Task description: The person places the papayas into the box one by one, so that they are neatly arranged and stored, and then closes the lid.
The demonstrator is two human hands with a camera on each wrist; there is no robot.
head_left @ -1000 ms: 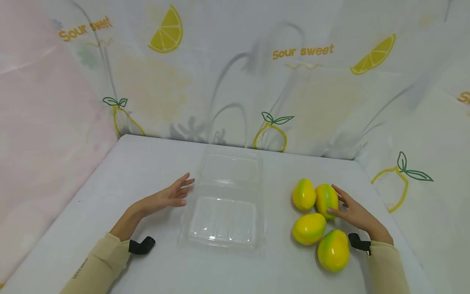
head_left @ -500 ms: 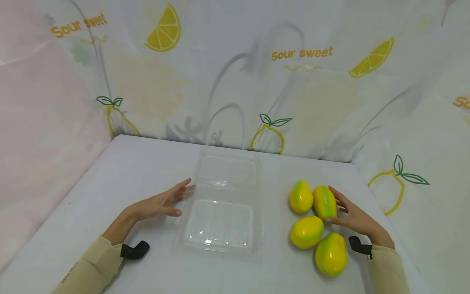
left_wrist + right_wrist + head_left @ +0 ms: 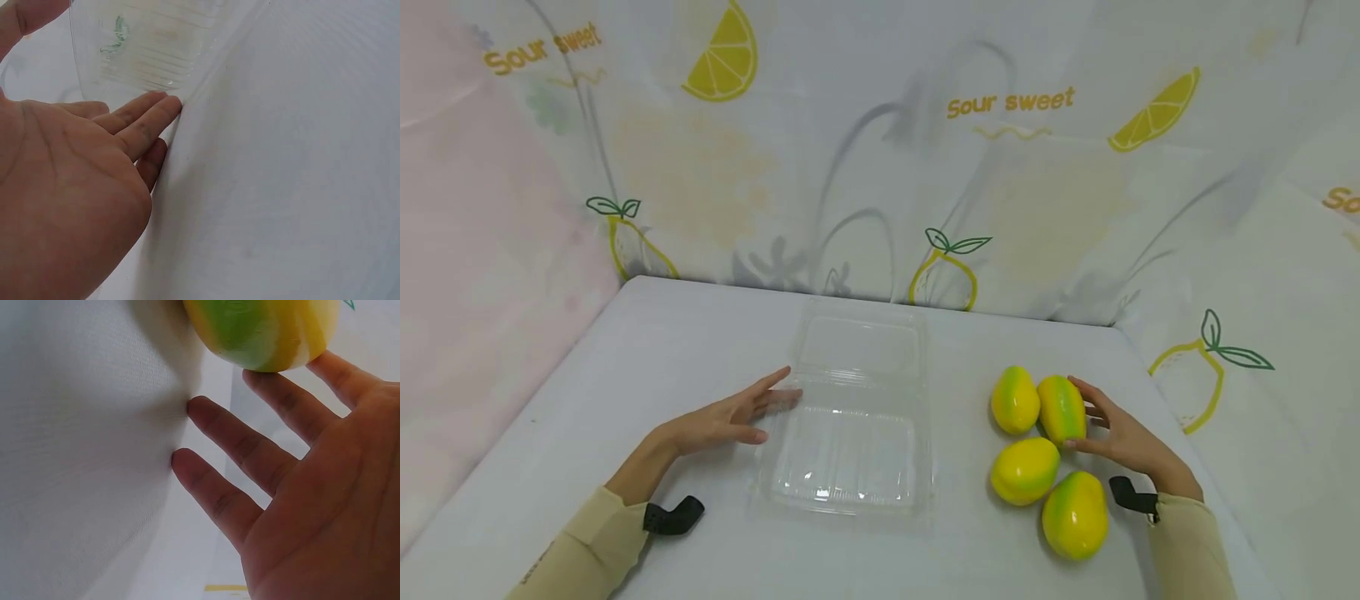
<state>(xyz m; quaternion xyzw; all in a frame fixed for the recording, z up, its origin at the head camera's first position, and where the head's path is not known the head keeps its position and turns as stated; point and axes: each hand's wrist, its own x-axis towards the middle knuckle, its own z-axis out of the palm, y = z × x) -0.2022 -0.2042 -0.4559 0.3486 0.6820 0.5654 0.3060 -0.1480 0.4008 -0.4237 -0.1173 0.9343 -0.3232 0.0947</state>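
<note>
One yellow fruit with a green stripe point(image 3: 1062, 410): lying on the table point(image 3: 700, 333), right side, at the far right of a group of four. Your right hand point(image 3: 1116, 437) is at its right: grip wide, fingers spread and nearly straight, thumb at the fruit's near end, index finger at its far end. In the right wrist view, your middle fingertip meets the fruit; the ring and little fingertips reach down to the table.

Three more fruits, same colours: a far-left fruit point(image 3: 1016, 400), just beside the first; a near-left fruit point(image 3: 1026, 472), just nearer; the nearest fruit point(image 3: 1076, 515), at the near right.

One clear plastic container point(image 3: 861, 387): left of the fruits, well apart from them, opened out with one half far, the other near. Your left hand point(image 3: 722, 421) is at its left edge: wide, fingers extended; you cannot tell whether the fingertips press the plastic.

Two beige sleeves point(image 3: 587, 554) on your arms; two black wrist pieces point(image 3: 673, 517), one per wrist.

One pale backdrop point(image 3: 1037, 50) around the table's far side: lemon outlines, lemon slices, orange "Sour sweet" lettering.
</note>
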